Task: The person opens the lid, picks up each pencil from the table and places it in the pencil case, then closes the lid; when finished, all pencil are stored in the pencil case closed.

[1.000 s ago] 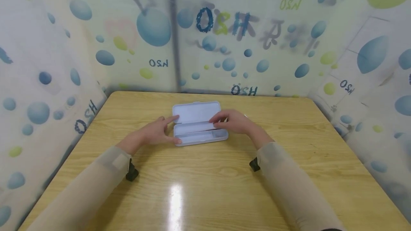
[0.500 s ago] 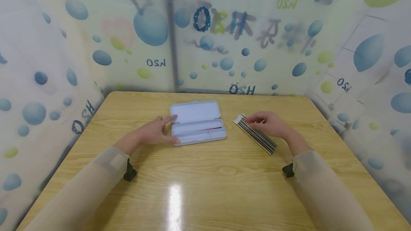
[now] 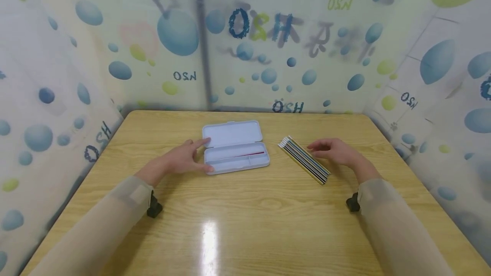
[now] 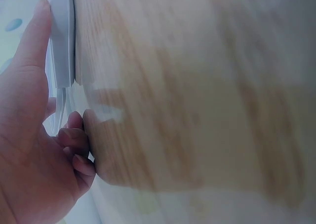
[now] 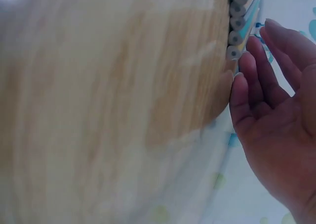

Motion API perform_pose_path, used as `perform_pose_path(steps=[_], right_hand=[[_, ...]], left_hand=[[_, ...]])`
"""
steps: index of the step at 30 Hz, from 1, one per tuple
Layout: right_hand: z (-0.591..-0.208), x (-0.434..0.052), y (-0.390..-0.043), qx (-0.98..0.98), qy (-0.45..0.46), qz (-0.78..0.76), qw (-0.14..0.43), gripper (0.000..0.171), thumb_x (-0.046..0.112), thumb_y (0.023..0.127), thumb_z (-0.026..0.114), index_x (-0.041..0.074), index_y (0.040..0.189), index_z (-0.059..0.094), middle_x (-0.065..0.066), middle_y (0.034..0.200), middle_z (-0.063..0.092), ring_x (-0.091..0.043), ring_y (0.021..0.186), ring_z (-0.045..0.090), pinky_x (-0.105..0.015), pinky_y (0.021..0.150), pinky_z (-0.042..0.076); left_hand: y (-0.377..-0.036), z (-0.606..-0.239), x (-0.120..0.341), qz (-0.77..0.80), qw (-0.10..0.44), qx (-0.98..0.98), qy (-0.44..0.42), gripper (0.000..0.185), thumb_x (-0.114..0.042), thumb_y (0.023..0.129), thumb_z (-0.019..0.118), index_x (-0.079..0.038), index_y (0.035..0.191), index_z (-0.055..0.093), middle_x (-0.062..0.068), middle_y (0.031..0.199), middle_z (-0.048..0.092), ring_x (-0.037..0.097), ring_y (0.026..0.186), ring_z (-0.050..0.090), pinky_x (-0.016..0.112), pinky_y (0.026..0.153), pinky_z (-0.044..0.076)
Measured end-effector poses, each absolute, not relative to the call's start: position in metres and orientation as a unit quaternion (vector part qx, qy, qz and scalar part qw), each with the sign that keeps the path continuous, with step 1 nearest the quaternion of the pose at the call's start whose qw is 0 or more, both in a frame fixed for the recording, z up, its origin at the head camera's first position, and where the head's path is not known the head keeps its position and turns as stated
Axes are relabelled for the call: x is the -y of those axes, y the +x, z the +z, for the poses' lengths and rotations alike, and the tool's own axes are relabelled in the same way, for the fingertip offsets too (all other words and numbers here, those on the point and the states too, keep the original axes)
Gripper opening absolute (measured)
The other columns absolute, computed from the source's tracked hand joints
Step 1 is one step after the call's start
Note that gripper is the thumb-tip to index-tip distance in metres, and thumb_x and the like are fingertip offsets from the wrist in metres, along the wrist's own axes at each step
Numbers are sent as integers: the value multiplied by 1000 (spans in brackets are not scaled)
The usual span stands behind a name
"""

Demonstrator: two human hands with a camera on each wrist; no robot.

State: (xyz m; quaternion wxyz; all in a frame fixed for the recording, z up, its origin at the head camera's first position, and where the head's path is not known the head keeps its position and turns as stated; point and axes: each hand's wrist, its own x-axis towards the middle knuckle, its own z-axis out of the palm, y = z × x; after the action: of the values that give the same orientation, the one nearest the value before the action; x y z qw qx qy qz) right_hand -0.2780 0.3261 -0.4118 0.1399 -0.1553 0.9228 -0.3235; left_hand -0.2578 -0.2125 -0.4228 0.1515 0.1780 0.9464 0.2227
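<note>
An open white pencil case [image 3: 235, 147] is seen lying near the far middle of a wooden table [image 3: 245, 220], its lid folded back flat toward the wall and a thin red pencil [image 3: 251, 154] resting in the tray. The case is steadied at its left end by the left hand [image 3: 183, 159]: the forefinger is laid straight along the lid's corner, the thumb is set against the tray's near corner, and the remaining fingers are shown loosely curled in the left wrist view, with nothing gripped.

A row of pencils [image 3: 304, 159] is laid side by side on the tabletop just to the right of the case, angled from far left to near right, their flat ends seen lined up in the right wrist view. The right hand [image 3: 334, 150] is held just beside that row, palm down, its fingers spread and relaxed; nothing is pinched, and whether the fingertips touch the pencils cannot be told.

The table is enclosed on three sides by curtains [image 3: 115, 46] printed with blue and green bubbles.
</note>
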Motion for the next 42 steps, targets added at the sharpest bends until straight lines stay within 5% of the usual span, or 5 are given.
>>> perform_pose_path(steps=[7,15,21,28,42], right_hand=[[-413,-329,-279,-922,-144,-317,169,44,29,111,68,7,148,67,-20,150,67,-42,142,59,-61,120,44],[-414,-327,-279,-924,-137,-307,181,43,32,110,68,10,148,69,-18,150,67,-41,142,59,-60,119,46],[-412,-326,-282,-920,-145,-317,177,42,27,110,68,8,148,68,-19,150,67,-41,141,59,-61,119,45],[-411,-326,-284,-921,-143,-315,180,42,25,111,67,8,149,67,-19,150,67,-41,142,59,-61,120,44],[-414,-329,-286,-922,-144,-319,168,43,18,110,66,4,150,65,-19,139,70,-33,128,63,-43,105,52]], left_hand=[[-257,-421,210,222,148,-945,187,122,-80,84,80,-25,177,22,17,120,53,28,99,56,48,91,47],[-254,-423,211,225,158,-944,181,123,-80,84,79,-25,177,22,20,130,54,32,108,56,54,99,49],[-254,-421,212,226,150,-945,182,122,-78,85,81,-24,177,22,17,120,53,28,100,55,47,89,47],[-255,-420,212,222,149,-947,180,122,-79,85,79,-25,177,22,18,122,53,30,103,56,50,93,48],[-255,-421,212,225,155,-946,175,122,-80,85,79,-26,178,21,18,125,53,31,105,56,51,96,47]])
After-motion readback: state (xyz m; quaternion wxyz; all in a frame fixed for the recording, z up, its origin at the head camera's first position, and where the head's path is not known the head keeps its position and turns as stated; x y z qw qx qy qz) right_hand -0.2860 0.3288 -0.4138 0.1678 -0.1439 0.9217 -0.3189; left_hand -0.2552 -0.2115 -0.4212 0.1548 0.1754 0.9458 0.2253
